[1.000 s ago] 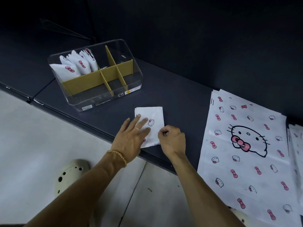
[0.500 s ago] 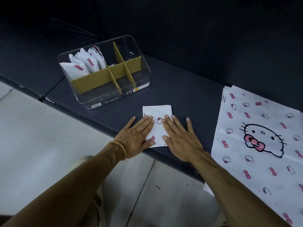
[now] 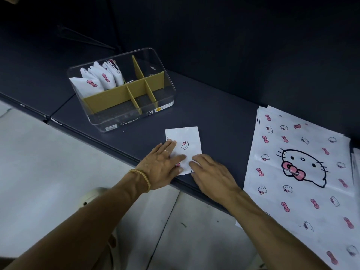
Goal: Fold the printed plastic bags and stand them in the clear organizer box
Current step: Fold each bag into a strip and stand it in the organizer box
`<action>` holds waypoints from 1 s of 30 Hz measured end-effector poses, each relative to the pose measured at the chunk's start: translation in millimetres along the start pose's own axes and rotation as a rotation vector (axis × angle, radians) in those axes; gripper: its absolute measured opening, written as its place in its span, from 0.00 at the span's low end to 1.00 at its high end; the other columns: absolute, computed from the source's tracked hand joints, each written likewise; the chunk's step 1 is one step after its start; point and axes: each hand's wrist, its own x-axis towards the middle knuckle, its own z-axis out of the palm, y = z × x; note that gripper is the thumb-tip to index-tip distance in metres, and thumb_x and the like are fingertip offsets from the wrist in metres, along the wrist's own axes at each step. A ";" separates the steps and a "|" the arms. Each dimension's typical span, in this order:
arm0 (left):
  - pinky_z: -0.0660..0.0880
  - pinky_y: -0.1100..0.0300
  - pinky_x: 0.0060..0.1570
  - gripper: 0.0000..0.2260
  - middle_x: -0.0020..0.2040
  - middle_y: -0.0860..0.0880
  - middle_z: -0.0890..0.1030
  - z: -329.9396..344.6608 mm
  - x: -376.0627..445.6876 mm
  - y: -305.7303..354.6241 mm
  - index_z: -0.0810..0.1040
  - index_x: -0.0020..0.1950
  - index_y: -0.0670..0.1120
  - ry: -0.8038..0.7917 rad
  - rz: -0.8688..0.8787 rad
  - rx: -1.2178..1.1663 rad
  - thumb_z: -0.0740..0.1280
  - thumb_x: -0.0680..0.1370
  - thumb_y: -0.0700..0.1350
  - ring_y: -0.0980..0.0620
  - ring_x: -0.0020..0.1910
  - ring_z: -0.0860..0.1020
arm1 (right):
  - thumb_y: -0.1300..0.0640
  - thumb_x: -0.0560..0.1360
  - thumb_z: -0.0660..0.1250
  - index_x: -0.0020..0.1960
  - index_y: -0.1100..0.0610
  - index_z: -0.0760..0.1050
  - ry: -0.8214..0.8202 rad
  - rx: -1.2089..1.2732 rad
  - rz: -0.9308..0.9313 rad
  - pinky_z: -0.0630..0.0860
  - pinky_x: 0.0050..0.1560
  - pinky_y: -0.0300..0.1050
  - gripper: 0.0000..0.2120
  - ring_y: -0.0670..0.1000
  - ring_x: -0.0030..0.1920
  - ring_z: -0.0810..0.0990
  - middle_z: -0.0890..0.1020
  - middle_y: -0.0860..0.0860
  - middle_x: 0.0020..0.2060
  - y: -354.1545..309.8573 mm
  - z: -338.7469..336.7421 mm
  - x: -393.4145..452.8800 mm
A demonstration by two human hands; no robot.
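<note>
From the head view, your left hand (image 3: 161, 166) presses flat and your right hand (image 3: 212, 172) rests loosely open on the folded bag (image 3: 187, 141) on the desk (image 3: 214, 114), several bags (image 3: 101, 76) already stand in the box (image 3: 167, 90), and a flat stack (image 3: 298, 172) remains.

The clear organizer box (image 3: 124, 121) is showing the words "Storage box" in white print low on its near wall. A white barcode sticker (image 3: 111, 128) and a yellow-marked label (image 3: 163, 108) are sitting on the same wall; their print is reading too small to make out.
</note>
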 end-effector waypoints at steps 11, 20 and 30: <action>0.65 0.53 0.67 0.18 0.67 0.47 0.76 -8.3 -3.7 9.1 0.79 0.63 0.48 0.265 -0.054 -0.121 0.57 0.82 0.54 0.46 0.70 0.70 | 0.47 0.73 0.72 0.52 0.52 0.76 0.052 0.545 0.280 0.73 0.46 0.40 0.13 0.44 0.45 0.75 0.78 0.43 0.46 16.6 -11.2 22.4; 0.70 0.59 0.50 0.15 0.53 0.50 0.79 -12.0 12.3 2.3 0.80 0.48 0.43 0.312 -0.401 -0.585 0.59 0.82 0.51 0.50 0.53 0.74 | 0.50 0.78 0.65 0.51 0.46 0.74 0.016 0.720 0.479 0.72 0.39 0.40 0.02 0.45 0.41 0.78 0.80 0.43 0.40 30.8 -10.7 52.1; 0.69 0.53 0.38 0.13 0.42 0.41 0.81 -11.1 30.3 -3.5 0.74 0.45 0.44 0.368 -0.661 -0.396 0.60 0.81 0.52 0.36 0.44 0.77 | 0.52 0.82 0.60 0.60 0.56 0.73 0.062 0.579 0.559 0.75 0.48 0.48 0.11 0.56 0.51 0.79 0.82 0.51 0.49 22.2 -5.4 84.2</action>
